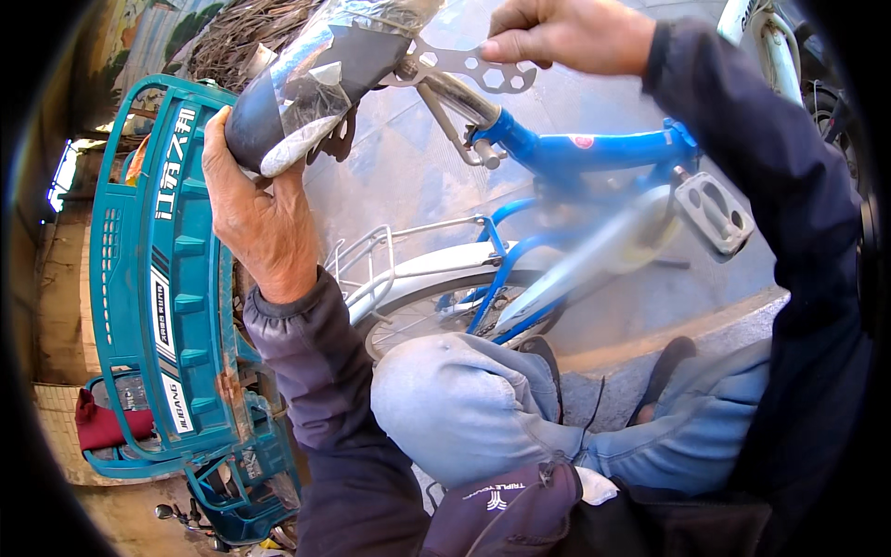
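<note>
My left hand [264, 223] is closed around the end of a dark bicycle saddle [357, 60], which has torn clear film and a pale patch on it. In my right hand [575, 37], thumb and fingers pinch one end of a flat metal multi-hole wrench [504, 78]. The wrench's other end lies at the clamp under the saddle, by the top of the silver seat post [464, 99]; exactly how it sits on the nut cannot be made out. The post runs into the blue bicycle frame [603, 151], which lies on its side.
My bent knees in pale jeans [445, 395] are close below the rear wheel [464, 311] and white rack [376, 255]. A pedal [715, 215] sticks up at the right. On the left stands a teal cargo vehicle [190, 357]; dry sticks [246, 42] are piled behind it.
</note>
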`<act>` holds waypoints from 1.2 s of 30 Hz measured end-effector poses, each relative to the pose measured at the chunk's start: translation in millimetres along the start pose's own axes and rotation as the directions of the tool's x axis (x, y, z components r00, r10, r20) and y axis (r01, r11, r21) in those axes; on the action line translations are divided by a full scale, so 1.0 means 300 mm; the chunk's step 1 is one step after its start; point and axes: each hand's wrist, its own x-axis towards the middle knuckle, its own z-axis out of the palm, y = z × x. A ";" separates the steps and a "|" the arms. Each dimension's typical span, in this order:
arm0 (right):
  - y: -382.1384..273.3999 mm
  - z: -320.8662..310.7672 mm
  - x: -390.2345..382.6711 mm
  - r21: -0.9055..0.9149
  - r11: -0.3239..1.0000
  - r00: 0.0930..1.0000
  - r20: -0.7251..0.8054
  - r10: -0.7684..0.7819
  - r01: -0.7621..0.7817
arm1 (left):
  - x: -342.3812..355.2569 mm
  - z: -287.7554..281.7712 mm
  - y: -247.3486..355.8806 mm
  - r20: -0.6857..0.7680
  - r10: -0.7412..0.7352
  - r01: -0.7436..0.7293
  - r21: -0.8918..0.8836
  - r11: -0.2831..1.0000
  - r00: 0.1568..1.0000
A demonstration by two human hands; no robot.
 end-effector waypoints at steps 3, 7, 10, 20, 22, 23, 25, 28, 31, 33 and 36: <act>-0.056 0.002 0.010 -0.044 0.981 0.979 0.067 0.192 -0.189 | 0.011 -0.022 -0.022 -0.005 0.070 -0.069 0.054 0.996 0.998; -0.064 0.041 -0.083 -0.104 0.963 0.901 0.341 0.268 -0.247 | -0.012 -0.010 -0.015 0.005 -0.010 0.011 -0.072 0.997 1.000; -0.002 0.013 -0.118 0.065 0.924 0.894 0.286 0.345 -0.378 | -0.010 -0.017 -0.021 -0.001 0.030 -0.030 -0.108 0.994 1.000; -0.005 -0.023 0.040 0.703 0.710 0.818 -0.384 0.428 -0.041 | -0.058 -0.033 -0.079 0.026 -0.187 0.179 -0.442 0.879 0.982; -0.039 -0.039 0.105 0.701 0.710 0.788 -0.476 0.391 0.071 | -0.061 -0.016 -0.079 0.050 -0.370 0.335 -0.546 0.768 0.928; -0.066 -0.049 0.130 0.696 0.710 0.762 -0.515 0.394 0.103 | -0.064 -0.004 -0.084 0.072 -0.454 0.405 -0.592 0.697 0.888; -0.080 -0.057 0.178 0.717 0.682 0.722 -0.546 0.426 0.140 | -0.072 0.022 -0.132 0.220 -0.459 0.473 -0.677 0.563 0.861; -0.063 -0.112 0.244 0.754 0.645 0.735 -0.507 0.450 0.125 | -0.074 0.037 -0.117 0.383 -0.343 0.507 -0.740 0.443 0.858; -0.055 -0.096 0.293 0.777 0.626 0.621 -0.523 0.583 0.067 | -0.081 0.065 -0.115 0.387 -0.304 0.482 -0.793 0.373 0.871; -0.100 -0.019 0.288 0.744 0.668 0.616 -0.538 0.576 0.025 | -0.095 0.064 -0.123 0.409 -0.315 0.498 -0.814 0.298 0.857; -0.134 0.025 0.292 0.816 0.528 0.672 -0.529 0.518 0.235 | -0.099 0.082 -0.116 0.432 -0.273 0.489 -0.852 0.190 0.859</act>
